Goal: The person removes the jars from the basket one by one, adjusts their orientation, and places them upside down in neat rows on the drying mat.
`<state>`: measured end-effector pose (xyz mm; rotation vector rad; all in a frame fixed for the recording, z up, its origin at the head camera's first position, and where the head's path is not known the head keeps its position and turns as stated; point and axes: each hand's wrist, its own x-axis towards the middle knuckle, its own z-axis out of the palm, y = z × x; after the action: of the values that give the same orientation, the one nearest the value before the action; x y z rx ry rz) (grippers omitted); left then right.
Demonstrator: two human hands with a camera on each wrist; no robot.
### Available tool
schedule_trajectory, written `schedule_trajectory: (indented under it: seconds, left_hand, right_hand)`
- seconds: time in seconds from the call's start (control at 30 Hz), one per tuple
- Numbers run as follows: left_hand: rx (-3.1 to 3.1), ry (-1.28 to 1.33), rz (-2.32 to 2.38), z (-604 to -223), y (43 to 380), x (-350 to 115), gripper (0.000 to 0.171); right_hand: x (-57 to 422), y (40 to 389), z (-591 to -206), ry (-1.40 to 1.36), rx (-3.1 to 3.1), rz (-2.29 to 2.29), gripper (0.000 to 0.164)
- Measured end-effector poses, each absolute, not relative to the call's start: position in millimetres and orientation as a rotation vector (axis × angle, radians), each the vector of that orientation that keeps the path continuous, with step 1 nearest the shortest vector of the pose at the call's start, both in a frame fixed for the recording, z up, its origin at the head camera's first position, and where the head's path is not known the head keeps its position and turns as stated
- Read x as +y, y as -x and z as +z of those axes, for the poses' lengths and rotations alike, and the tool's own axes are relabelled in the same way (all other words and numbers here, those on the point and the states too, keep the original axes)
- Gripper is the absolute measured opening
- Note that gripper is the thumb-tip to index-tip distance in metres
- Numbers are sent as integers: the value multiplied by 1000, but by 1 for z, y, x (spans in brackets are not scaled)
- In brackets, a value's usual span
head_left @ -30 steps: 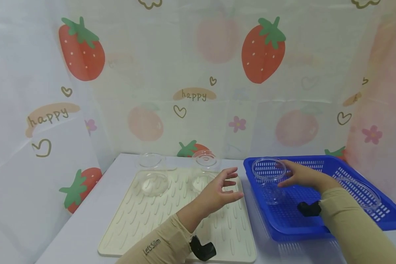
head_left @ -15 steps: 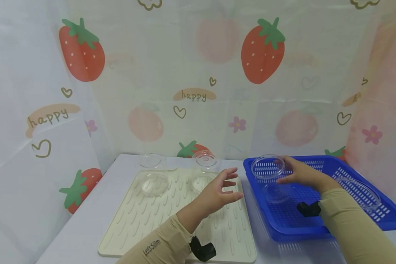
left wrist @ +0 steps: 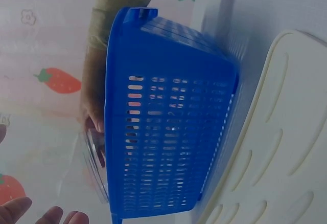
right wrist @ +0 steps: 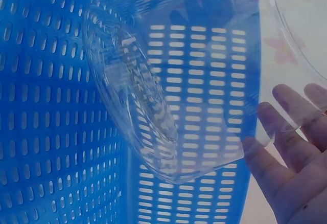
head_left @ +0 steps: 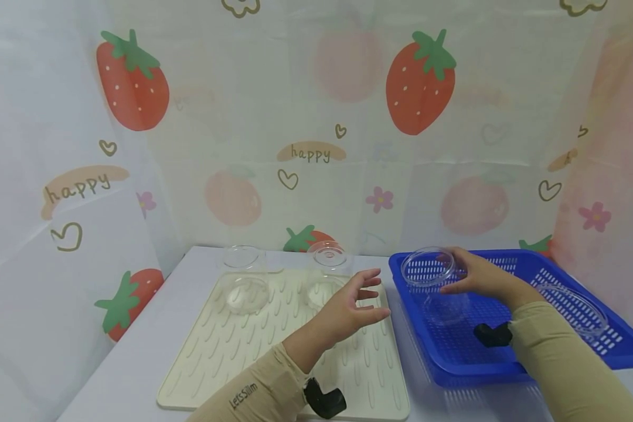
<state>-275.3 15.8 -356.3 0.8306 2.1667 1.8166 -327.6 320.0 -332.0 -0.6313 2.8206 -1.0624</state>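
Observation:
My right hand [head_left: 485,275] grips a clear cup [head_left: 428,271] near its rim, over the left part of the blue basket [head_left: 485,369]. The cup leans, its rim toward the left and its base toward the right. In the right wrist view its thick base [right wrist: 148,96] shows against the basket holes, and the fingers lie along its wall. My left hand [head_left: 343,308] hovers over the right side of the cream drying mat [head_left: 232,357], fingers loosely bent, nothing in them. Two more clear cups, one at left [head_left: 247,293] and one partly behind my left hand [head_left: 329,255], stand on the mat's far part.
Another clear round-rimmed vessel [head_left: 575,308] lies at the right side of the basket, partly behind my right sleeve. A strawberry-print curtain [head_left: 316,105] closes off the back and sides. The white table [head_left: 121,375] shows left of the mat.
My right hand has shifted slightly up, and the cup has tilted: its rim moved up and left, its base to the right. My left hand stays nearly still.

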Motion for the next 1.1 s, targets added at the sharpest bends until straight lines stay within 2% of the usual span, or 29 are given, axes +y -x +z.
schedule_trajectory:
  seconds: [0.27,0.87,1.1]
  left_hand:
    - [2171,-832,1822,-356,274,14,64]
    - [2223,-851,1841,-346,278,0,66]
    - [2229,-866,1846,-339,275,-6,67]
  right_hand:
    - [317,327,-329,687,2863,-1050,85]
    - [316,323,-305,874,2950,-1051,90]
    - [316,315,-290,944,3000,-1060,83]
